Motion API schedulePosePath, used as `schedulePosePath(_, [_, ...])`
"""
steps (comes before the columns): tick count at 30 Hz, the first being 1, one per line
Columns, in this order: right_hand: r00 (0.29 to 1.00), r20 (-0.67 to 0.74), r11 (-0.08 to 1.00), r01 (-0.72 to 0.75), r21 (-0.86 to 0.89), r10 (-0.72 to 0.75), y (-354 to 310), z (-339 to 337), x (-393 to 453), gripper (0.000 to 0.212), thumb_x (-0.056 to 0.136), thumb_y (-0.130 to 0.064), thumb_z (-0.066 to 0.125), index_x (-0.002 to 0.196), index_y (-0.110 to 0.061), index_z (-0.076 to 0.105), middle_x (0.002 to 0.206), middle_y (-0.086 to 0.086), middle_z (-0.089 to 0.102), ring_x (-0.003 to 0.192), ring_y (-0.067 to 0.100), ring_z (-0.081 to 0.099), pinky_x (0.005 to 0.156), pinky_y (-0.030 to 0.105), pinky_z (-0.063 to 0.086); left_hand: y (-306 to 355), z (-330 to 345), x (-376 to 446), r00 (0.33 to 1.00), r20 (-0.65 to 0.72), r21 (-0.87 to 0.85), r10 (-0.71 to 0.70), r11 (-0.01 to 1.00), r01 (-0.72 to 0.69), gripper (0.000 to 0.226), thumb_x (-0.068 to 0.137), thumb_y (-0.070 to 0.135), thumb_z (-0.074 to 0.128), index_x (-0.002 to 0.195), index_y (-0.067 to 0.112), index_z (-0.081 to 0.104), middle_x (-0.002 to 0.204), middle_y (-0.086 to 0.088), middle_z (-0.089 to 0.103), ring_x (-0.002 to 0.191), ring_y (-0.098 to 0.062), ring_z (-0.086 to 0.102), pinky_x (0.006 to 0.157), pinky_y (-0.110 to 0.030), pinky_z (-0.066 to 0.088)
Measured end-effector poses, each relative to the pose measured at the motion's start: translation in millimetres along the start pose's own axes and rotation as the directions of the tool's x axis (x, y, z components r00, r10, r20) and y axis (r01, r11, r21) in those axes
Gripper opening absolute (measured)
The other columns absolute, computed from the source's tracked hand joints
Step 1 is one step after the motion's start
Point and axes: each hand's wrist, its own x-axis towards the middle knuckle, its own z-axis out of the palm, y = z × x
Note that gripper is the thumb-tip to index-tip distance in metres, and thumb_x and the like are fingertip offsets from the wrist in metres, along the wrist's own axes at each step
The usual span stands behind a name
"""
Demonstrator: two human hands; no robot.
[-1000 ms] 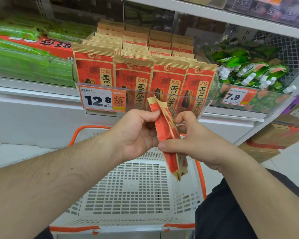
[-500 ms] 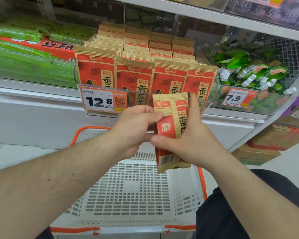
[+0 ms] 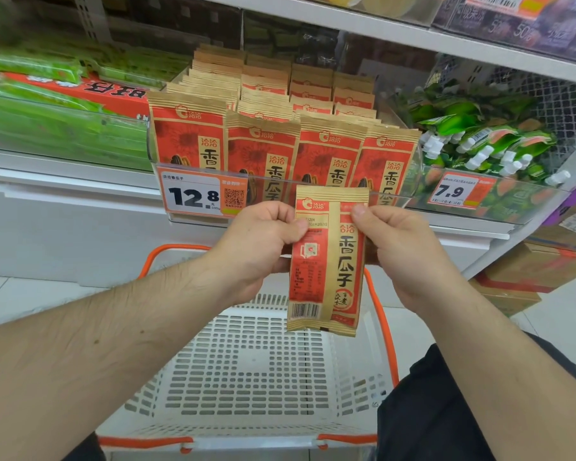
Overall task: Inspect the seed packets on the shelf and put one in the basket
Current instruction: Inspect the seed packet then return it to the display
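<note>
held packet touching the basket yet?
Apart. Head view: both hands, left hand and right hand, hold the seed packet upright in the air, its bottom edge clear above the white basket.

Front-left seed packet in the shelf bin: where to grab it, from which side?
Pinch the front-left packet by its crimped tan top edge, coming from above and in front. It stands upright, the clear bin lip and price tag cover its lower part, and a neighbour crowds its right.
</note>
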Motion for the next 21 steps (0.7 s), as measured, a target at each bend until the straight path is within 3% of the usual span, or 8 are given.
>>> schedulePosePath(4, [0.994, 0.106, 0.991, 0.007, -0.134, 0.007, -2.6, -0.9, -4.6, 0.031, 0.099, -0.027, 0.057, 0.096, -0.001, 0.073, 0.088, 0.014, 0.077, 0.084, 0.039, 0.071, 0.078, 0.052, 0.056, 0.6, -1.3, 1.9, 0.998, -0.056, -0.02, -0.005, 1.0, 0.004, 0.024, 0.1, 0.008, 0.054, 0.077, 0.013, 0.051, 0.069, -0.003, 0.067, 0.061, -0.015, 0.063, 0.056, -0.031, 0.055])
schedulePosePath(8, [0.994, 0.111, 0.99, 0.022, -0.14, -0.007, -4.3, 0.0, -7.1, 0.025, 0.099, -0.023, 0.057, 0.091, -0.009, 0.075, 0.088, 0.016, 0.076, 0.089, 0.049, 0.065, 0.081, 0.058, 0.053, -1.2, -1.2, 2.0, 0.997, -0.073, -0.01, -0.024, 1.0, 0.024, 0.02, 0.1, 0.009, 0.055, 0.08, 0.012, 0.052, 0.073, -0.005, 0.068, 0.065, -0.017, 0.064, 0.062, -0.035, 0.055])
schedulePosePath(13, [0.981, 0.183, 0.982, -0.023, -0.187, 0.057, -4.6, -4.9, -6.3, 0.025, 0.098, -0.029, 0.059, 0.093, -0.009, 0.075, 0.085, 0.007, 0.078, 0.081, 0.033, 0.072, 0.077, 0.048, 0.057, -0.4, 0.1, 2.1, 0.995, -0.093, -0.035, -0.038, 0.999, 0.035, 0.024, 0.101, 0.01, 0.053, 0.078, 0.013, 0.051, 0.068, -0.003, 0.068, 0.058, -0.013, 0.063, 0.054, -0.029, 0.054])
schedulePosePath(17, [0.961, 0.261, 0.969, -0.02, -0.246, 0.086, -4.8, -8.3, -8.0, 0.025, 0.096, -0.029, 0.061, 0.096, -0.008, 0.075, 0.081, 0.002, 0.078, 0.064, 0.01, 0.07, 0.058, 0.022, 0.052, 0.3, -0.4, 3.3, 0.992, -0.12, -0.051, -0.048, 0.998, 0.042, 0.025, 0.101, 0.011, 0.053, 0.076, 0.013, 0.052, 0.067, -0.002, 0.067, 0.06, -0.015, 0.062, 0.059, -0.032, 0.054])
schedulePosePath(19, [0.96, 0.27, 0.972, -0.014, -0.233, 0.079, -5.4, -9.1, -8.4, 0.023, 0.096, -0.027, 0.061, 0.095, -0.008, 0.075, 0.079, 0.002, 0.078, 0.063, 0.009, 0.071, 0.054, 0.018, 0.051, 0.0, 0.3, 2.4, 0.991, -0.118, -0.058, -0.057, 0.997, 0.05, 0.025, 0.101, 0.011, 0.053, 0.076, 0.013, 0.052, 0.064, -0.001, 0.067, 0.057, -0.013, 0.062, 0.055, -0.03, 0.054])
schedulePosePath(21, [0.955, 0.285, 0.976, -0.015, -0.219, 0.079, -6.4, -9.5, -8.4, 0.021, 0.095, -0.026, 0.063, 0.097, -0.008, 0.074, 0.08, 0.003, 0.078, 0.067, 0.014, 0.073, 0.056, 0.022, 0.053, -0.4, 0.8, 1.6, 0.991, -0.12, -0.071, -0.064, 0.996, 0.056, 0.026, 0.101, 0.01, 0.053, 0.076, 0.013, 0.051, 0.061, 0.001, 0.067, 0.054, -0.012, 0.062, 0.05, -0.027, 0.052])
